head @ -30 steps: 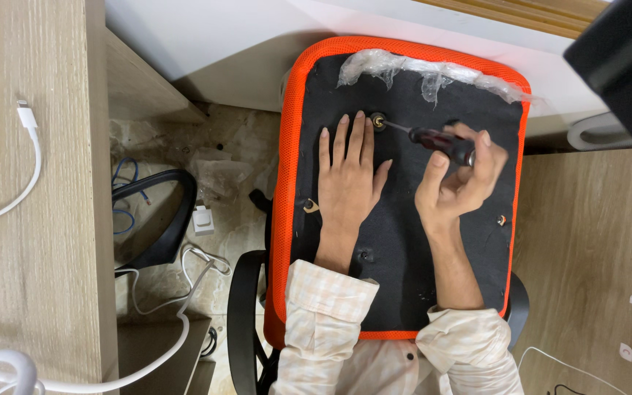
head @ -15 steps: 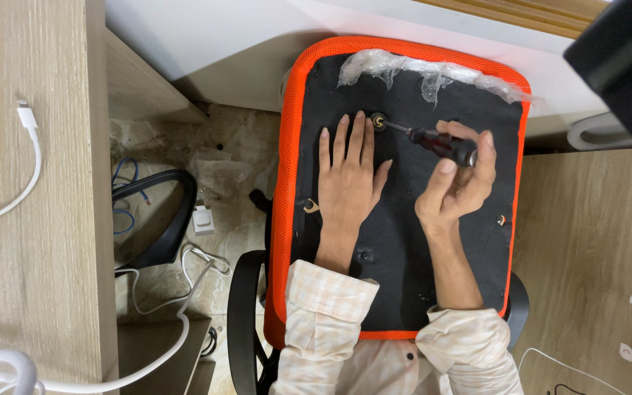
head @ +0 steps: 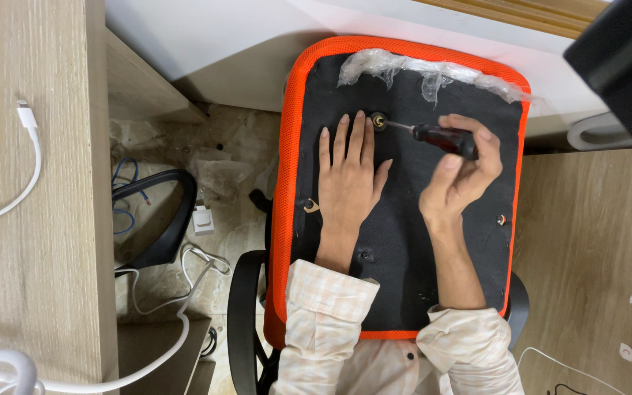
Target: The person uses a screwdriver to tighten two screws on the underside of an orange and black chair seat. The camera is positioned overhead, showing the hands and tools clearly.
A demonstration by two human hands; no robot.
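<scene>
Seat pad (head: 404, 241), black underside up w/ orange mesh edging, lies across a chair in front of the person, far edge against the white table (head: 206, 44). Left hand (head: 350, 179) flat, fingers spread, palm down on the pad near its far-left part, holding nothing, just pressing the pad steady. Right hand (head: 461, 175) has its grip closed round the dark red-black handle of a screwdriver (head: 433, 135); shaft runs left to a brass-coloured screw (head: 379, 121) near the far edge, tip seated in the head, right by the left fingertips. Progress, as a judgement: this far-left fixing is the one in hand, not clear if it's fully home. Another small fitting (head: 502, 219) shows at the pad's right edge, one more (head: 363, 255) near the left wrist, plus a small bronze hook-like piece (head: 310, 207) by the left edge; can't tell if those are tightened. Plastic wrap (head: 433, 69) still bunched along the far edge. No base or mechanism on the pad yet.
</scene>
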